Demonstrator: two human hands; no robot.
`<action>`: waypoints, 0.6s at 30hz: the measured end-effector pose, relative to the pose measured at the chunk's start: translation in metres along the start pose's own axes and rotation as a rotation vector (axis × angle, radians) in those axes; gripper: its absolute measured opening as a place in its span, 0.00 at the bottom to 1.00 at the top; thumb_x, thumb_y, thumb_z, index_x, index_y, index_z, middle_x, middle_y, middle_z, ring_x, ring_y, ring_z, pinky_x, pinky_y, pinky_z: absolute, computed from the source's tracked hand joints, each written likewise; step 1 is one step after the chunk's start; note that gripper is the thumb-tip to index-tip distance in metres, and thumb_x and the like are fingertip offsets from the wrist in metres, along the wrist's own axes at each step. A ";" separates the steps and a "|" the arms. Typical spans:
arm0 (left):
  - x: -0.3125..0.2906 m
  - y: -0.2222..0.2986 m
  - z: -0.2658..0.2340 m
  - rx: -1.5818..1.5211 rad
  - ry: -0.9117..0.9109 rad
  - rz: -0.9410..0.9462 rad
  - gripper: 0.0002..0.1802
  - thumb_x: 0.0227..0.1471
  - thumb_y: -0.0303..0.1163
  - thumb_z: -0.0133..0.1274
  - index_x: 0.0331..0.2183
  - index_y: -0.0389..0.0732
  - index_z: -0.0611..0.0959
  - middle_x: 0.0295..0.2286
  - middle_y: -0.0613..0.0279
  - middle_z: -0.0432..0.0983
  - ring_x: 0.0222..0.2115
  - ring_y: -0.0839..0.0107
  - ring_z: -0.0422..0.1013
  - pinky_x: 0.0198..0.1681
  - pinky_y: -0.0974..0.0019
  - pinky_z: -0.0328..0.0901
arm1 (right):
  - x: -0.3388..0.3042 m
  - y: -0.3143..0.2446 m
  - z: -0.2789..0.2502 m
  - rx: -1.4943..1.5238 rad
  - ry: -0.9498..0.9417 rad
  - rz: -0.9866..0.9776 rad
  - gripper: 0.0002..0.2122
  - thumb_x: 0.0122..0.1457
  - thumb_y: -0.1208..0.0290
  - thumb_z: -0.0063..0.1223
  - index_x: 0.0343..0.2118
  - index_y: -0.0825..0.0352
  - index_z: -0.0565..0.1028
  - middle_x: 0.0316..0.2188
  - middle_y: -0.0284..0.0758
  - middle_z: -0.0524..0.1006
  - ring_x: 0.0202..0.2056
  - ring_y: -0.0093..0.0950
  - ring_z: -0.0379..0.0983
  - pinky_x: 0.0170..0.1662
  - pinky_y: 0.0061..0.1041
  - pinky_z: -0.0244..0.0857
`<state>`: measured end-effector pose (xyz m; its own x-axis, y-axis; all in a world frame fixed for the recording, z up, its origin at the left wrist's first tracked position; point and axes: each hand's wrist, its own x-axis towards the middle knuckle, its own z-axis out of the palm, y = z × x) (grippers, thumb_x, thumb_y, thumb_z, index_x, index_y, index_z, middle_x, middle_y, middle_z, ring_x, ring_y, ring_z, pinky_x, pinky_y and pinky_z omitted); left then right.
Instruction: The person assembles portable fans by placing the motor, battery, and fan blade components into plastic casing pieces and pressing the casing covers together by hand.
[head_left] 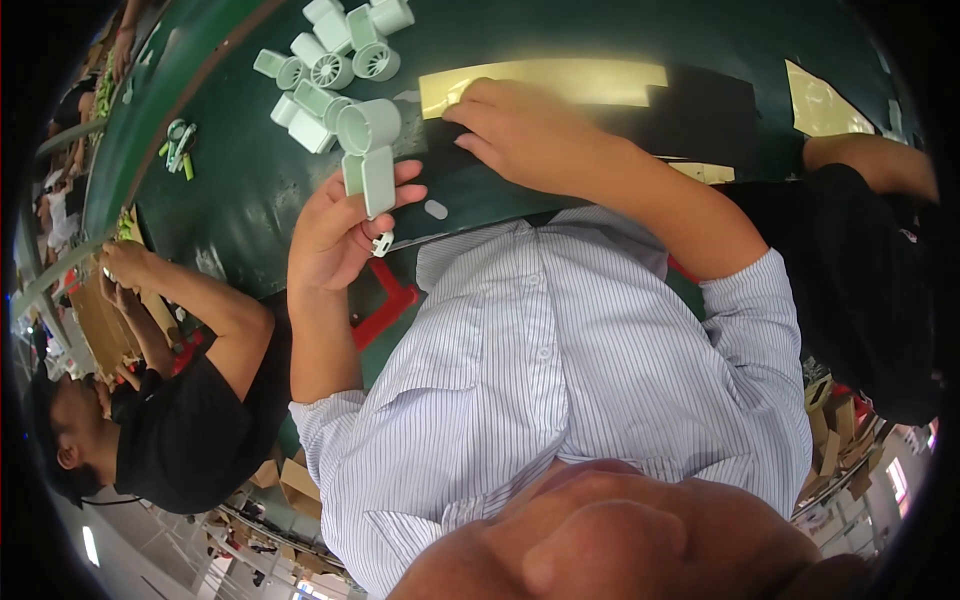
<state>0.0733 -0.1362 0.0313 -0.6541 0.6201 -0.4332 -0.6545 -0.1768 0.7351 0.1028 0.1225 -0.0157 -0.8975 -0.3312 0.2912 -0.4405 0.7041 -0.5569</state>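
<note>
My left hand (335, 225) is closed around a pale green plastic housing (370, 178) with a round cup at the top and a boxy lower part. A small white plastic piece (382, 243) also sits at its fingers. My right hand (530, 140) is over a yellow sheet (590, 78) and a black sheet (705, 118) lying on the green table. Its fingers are curled, with thumb and forefinger near the left end of these sheets; whatever is between the fingertips, if anything, cannot be made out. A small clear oval piece (436, 209) lies at the table's near edge.
Several pale green housings (330, 70), some with vented round ends, are heaped at the far left. Small green and white parts (180, 148) lie further left. Co-workers sit on both sides, one in a black shirt (200, 420) at left. Another yellow sheet (825, 100) is at right.
</note>
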 end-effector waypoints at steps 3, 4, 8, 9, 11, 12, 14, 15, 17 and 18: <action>0.004 0.001 0.010 -0.117 -0.047 -0.028 0.25 0.54 0.21 0.44 0.53 0.23 0.63 0.50 0.39 0.67 0.48 0.54 0.70 0.41 0.73 0.74 | 0.015 -0.002 0.013 -0.006 -0.075 0.020 0.10 0.53 0.68 0.56 0.37 0.66 0.75 0.34 0.37 0.73 0.39 0.37 0.71 0.41 0.34 0.67; 0.006 0.002 0.014 -0.101 -0.016 -0.052 0.24 0.54 0.21 0.45 0.53 0.23 0.64 0.50 0.39 0.67 0.48 0.55 0.71 0.41 0.73 0.74 | 0.017 -0.004 0.015 -0.013 -0.084 0.026 0.11 0.53 0.68 0.56 0.38 0.66 0.76 0.35 0.37 0.73 0.39 0.37 0.71 0.42 0.34 0.67; 0.017 0.010 0.002 -0.057 -0.006 -0.086 0.22 0.54 0.22 0.46 0.50 0.22 0.66 0.48 0.42 0.69 0.46 0.57 0.72 0.41 0.74 0.73 | 0.014 -0.006 0.020 -0.008 -0.047 0.020 0.11 0.53 0.68 0.57 0.39 0.65 0.76 0.35 0.37 0.73 0.40 0.37 0.70 0.42 0.34 0.67; 0.022 0.015 -0.001 0.022 0.005 -0.082 0.22 0.54 0.23 0.46 0.50 0.22 0.66 0.47 0.43 0.70 0.46 0.57 0.72 0.41 0.74 0.73 | 0.015 -0.010 0.019 -0.029 -0.060 0.011 0.12 0.53 0.69 0.57 0.39 0.65 0.76 0.36 0.37 0.73 0.40 0.37 0.70 0.42 0.34 0.67; 0.024 0.023 -0.005 0.026 0.005 -0.060 0.22 0.55 0.23 0.46 0.51 0.23 0.66 0.46 0.44 0.70 0.46 0.58 0.73 0.41 0.74 0.73 | 0.019 -0.013 0.017 -0.052 -0.074 0.009 0.12 0.52 0.69 0.57 0.39 0.65 0.76 0.36 0.37 0.73 0.40 0.37 0.70 0.43 0.34 0.67; 0.023 0.025 -0.005 0.054 -0.012 -0.110 0.24 0.54 0.22 0.45 0.52 0.23 0.64 0.48 0.41 0.69 0.46 0.57 0.72 0.40 0.75 0.73 | 0.022 -0.012 0.017 -0.051 -0.121 0.032 0.11 0.52 0.70 0.57 0.39 0.65 0.76 0.36 0.37 0.73 0.41 0.37 0.70 0.43 0.34 0.67; 0.021 0.019 -0.012 0.050 -0.064 -0.183 0.27 0.53 0.23 0.45 0.54 0.23 0.61 0.50 0.39 0.67 0.46 0.55 0.72 0.38 0.76 0.74 | 0.028 -0.011 0.016 -0.050 -0.174 0.056 0.11 0.52 0.71 0.57 0.39 0.65 0.76 0.36 0.38 0.72 0.41 0.37 0.70 0.43 0.34 0.67; 0.021 0.015 -0.014 0.014 -0.091 -0.228 0.25 0.53 0.22 0.45 0.53 0.24 0.64 0.49 0.41 0.68 0.46 0.57 0.73 0.40 0.75 0.74 | 0.031 -0.010 0.015 -0.021 -0.193 0.065 0.10 0.52 0.72 0.56 0.39 0.65 0.76 0.36 0.37 0.72 0.41 0.37 0.71 0.42 0.33 0.67; 0.022 0.009 -0.010 -0.066 -0.099 -0.270 0.22 0.53 0.21 0.45 0.51 0.24 0.66 0.47 0.44 0.69 0.45 0.59 0.73 0.41 0.73 0.73 | 0.033 -0.008 0.015 0.007 -0.221 0.071 0.10 0.52 0.73 0.56 0.39 0.64 0.76 0.36 0.37 0.72 0.41 0.37 0.71 0.42 0.33 0.67; 0.022 0.007 -0.010 -0.074 -0.096 -0.266 0.22 0.53 0.21 0.45 0.51 0.24 0.66 0.47 0.44 0.69 0.45 0.59 0.73 0.41 0.73 0.73 | 0.033 -0.006 0.014 0.071 -0.185 0.055 0.10 0.52 0.74 0.56 0.38 0.64 0.75 0.36 0.37 0.72 0.39 0.37 0.71 0.41 0.33 0.67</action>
<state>0.0502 -0.1312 0.0216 -0.4192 0.7213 -0.5513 -0.8263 -0.0517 0.5608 0.0760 0.0986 -0.0134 -0.9059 -0.4076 0.1150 -0.3853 0.6803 -0.6235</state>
